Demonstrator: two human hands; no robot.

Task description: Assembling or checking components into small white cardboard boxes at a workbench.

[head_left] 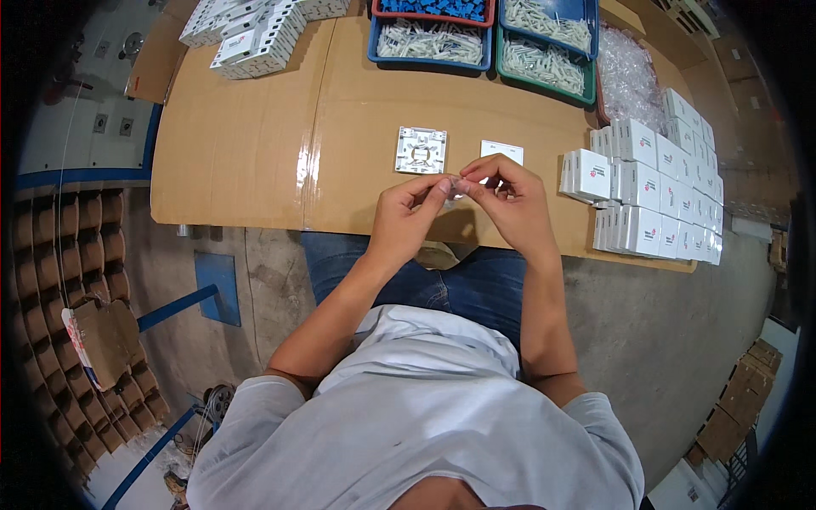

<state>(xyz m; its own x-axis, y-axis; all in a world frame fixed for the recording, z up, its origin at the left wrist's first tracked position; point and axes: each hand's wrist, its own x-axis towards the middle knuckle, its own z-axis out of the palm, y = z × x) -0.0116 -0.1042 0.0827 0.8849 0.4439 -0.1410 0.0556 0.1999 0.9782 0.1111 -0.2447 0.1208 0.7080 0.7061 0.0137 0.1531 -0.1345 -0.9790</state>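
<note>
Close to the table's front edge, my left hand (406,214) and my right hand (516,211) meet fingertip to fingertip. Both pinch a small clear plastic bag (456,189), its contents too small and partly covered to make out. Just beyond my left fingers a square white plastic housing (421,150) lies with its inner side up. A flat white square piece (502,152) lies beyond my right hand, which partly covers it.
Small white parts fill a blue tray (374,53) and a green tray (544,92); blue parts lie in a red tray (435,19). Clear bags (627,76) are heaped beside them. White boxes (650,183) stack at right, white housings (255,42) at far left. Cardboard (238,153) covers the table.
</note>
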